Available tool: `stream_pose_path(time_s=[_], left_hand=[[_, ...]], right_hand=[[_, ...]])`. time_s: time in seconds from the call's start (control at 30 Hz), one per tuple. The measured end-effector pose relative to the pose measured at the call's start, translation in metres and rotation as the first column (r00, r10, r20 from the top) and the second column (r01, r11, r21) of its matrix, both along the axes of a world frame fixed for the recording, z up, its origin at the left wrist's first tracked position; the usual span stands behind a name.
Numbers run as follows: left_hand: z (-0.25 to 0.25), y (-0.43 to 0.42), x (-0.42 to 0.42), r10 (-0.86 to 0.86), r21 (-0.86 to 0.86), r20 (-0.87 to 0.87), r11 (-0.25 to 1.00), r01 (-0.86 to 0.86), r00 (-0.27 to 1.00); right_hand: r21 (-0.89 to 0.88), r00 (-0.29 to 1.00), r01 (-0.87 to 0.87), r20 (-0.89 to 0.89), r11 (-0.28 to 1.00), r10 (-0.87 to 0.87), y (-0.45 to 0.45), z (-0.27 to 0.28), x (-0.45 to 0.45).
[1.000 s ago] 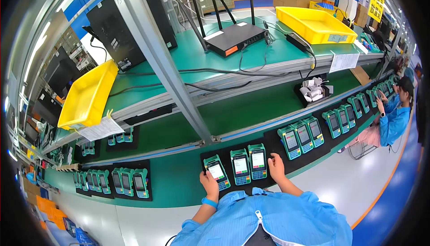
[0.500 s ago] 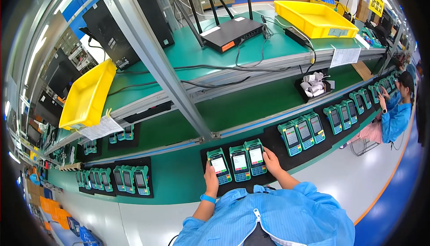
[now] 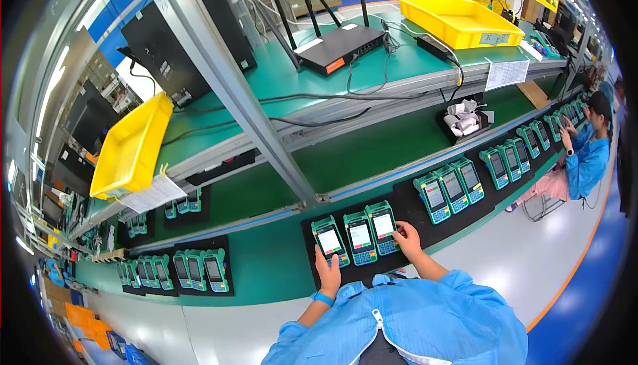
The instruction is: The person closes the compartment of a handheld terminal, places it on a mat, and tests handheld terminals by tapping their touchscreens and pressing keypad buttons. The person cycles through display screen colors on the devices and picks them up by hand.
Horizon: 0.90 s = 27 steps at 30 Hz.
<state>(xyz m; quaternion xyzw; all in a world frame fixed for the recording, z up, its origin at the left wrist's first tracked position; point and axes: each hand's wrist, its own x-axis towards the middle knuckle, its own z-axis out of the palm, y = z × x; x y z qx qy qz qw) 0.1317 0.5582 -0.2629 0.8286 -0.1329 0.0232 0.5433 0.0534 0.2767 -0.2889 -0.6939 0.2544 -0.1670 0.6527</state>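
Three green-cased handheld payment terminals with lit white screens lie side by side on a black mat (image 3: pixel 309 245) in front of me. My left hand (image 3: pixel 327 273) is closed around the lower left edge of the left terminal (image 3: pixel 328 237), its thumb near the bottom of the screen. The middle terminal (image 3: pixel 359 233) is untouched. On the right terminal (image 3: pixel 383 224), my right hand (image 3: pixel 408 240) grips the right edge, thumb by the lower corner of the screen. Red and green buttons show on the screens. Fingers under the edges are partly hidden.
More terminals stand in groups on mats to the right (image 3: pixel 442 195) and left (image 3: pixel 214 269). A metal post (image 3: pixel 229 86) rises beyond the mat. The upper shelf holds a router (image 3: pixel 342 47) and yellow trays (image 3: pixel 458 23). A co-worker (image 3: pixel 588 152) sits at far right.
My left thumb has moved inward to the lower part of the left terminal's screen. My right hand has shifted lower on the right terminal, its thumb nearer the screen. The view has shifted slightly.
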Motion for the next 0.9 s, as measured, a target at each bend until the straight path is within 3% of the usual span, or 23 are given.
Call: stream_pose_path(time_s=[0.07, 0.2, 0.63, 0.73, 0.8, 0.83, 0.9], left_hand=[[-0.002, 0.007, -0.014, -0.021, 0.066, 0.019, 0.998, 0.02, 1.0], [-0.009, 0.011, -0.011, -0.047, 0.012, -0.04, 0.999, 0.047, 0.998], [-0.009, 0.018, -0.021, -0.131, 0.155, 0.15, 0.982, 0.108, 0.98], [-0.01, 0.021, -0.022, -0.17, 0.183, 0.198, 0.974, 0.134, 0.965], [-0.009, 0.022, -0.023, -0.185, 0.19, 0.222, 0.971, 0.144, 0.957], [-0.009, 0.023, -0.023, -0.19, 0.197, 0.219, 0.969, 0.148, 0.957], [-0.009, 0.023, -0.024, -0.201, 0.212, 0.214, 0.965, 0.155, 0.956]], right_hand=[[-0.031, 1.0, 0.015, -0.001, 0.999, -0.015, -0.001, -0.008, 0.001], [-0.015, 0.999, 0.034, 0.007, 0.999, -0.034, -0.001, -0.013, 0.006], [-0.138, 0.997, 0.023, -0.066, 0.99, -0.033, 0.004, -0.015, -0.001], [-0.549, 0.991, 0.012, -0.103, 0.836, -0.081, 0.025, 0.004, -0.017], [-0.711, 0.994, 0.06, -0.021, 0.701, -0.107, 0.044, 0.021, -0.028], [-0.779, 0.993, 0.087, 0.022, 0.62, -0.112, 0.05, 0.028, -0.034], [-0.71, 0.994, -0.087, -0.016, 0.699, 0.108, 0.052, 0.047, -0.041]])
